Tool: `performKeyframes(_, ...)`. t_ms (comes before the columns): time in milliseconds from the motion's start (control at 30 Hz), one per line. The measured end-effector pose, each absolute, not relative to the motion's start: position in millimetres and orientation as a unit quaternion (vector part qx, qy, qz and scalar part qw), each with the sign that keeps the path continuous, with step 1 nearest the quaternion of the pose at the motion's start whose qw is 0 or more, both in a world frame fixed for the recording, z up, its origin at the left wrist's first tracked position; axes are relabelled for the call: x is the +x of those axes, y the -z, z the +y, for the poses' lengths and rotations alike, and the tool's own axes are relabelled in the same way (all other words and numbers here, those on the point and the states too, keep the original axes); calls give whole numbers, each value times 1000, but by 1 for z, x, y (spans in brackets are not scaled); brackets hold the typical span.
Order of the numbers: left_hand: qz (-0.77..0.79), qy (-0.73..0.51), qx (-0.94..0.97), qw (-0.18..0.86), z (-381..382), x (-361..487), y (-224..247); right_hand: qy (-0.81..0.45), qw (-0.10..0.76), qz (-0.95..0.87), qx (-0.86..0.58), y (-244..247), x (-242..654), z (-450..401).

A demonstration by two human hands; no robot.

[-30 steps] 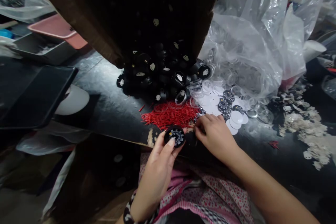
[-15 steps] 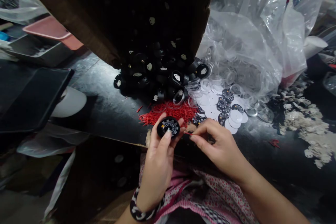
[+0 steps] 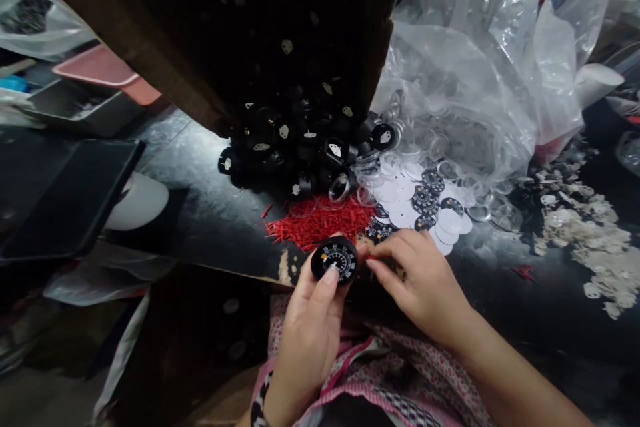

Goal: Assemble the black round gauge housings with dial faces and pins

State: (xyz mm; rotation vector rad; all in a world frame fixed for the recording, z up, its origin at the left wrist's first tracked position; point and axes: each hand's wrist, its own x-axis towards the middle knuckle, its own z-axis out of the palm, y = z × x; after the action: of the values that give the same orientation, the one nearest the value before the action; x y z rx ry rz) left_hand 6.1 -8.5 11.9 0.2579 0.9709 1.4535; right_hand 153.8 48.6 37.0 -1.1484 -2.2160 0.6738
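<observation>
Head view, nearest us: our left hand point(image 3: 310, 327) clamps the gauge point(image 3: 345, 255) between thumb and fingers, face up, likely to keep its markings visible. Just beside, our right hand point(image 3: 425, 280) pinches a red sliver point(image 3: 371, 257), fingertips together. Beyond, seemingly for easy reach, lie red bits point(image 3: 320, 221) and discs point(image 3: 400, 205), then black cups point(image 3: 305, 153).

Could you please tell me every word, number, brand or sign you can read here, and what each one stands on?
None can be read with certainty.
Black dial in the left hand: white figures around the face, too small and blurred to quote.
Loose printed discs: white markings, too small to read.
Plastic bag: no lettering that I can make out.
</observation>
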Motion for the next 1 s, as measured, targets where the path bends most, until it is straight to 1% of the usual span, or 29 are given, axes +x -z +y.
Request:
performKeyframes(100,445,-632,120,623,-5,3,-11,-232,276,-835,-416,-41,155,46)
performKeyframes(233,517,-595,173,590,1,4,-7,-318,294,-807,-401,-47,153,44)
performKeyframes(333,530,-556,220,601,2,11,0,-318,258,-811,-418,-49,149,44)
performKeyframes(433,518,-552,240,608,1,16,3,-299,217,-814,-448,-50,148,46)
performKeyframes(500,515,-548,260,606,0,16,1,-297,210,-814,-453,-51,149,46)
performKeyframes(767,567,-530,336,533,-4,10,-11,-341,243,-790,-448,-52,151,40)
performKeyframes(867,583,-536,350,501,-7,11,-13,-345,250,-786,-448,-50,148,36)
performKeyframes(1000,592,-538,355,484,-7,10,-14,-341,263,-774,-465,-48,146,31)
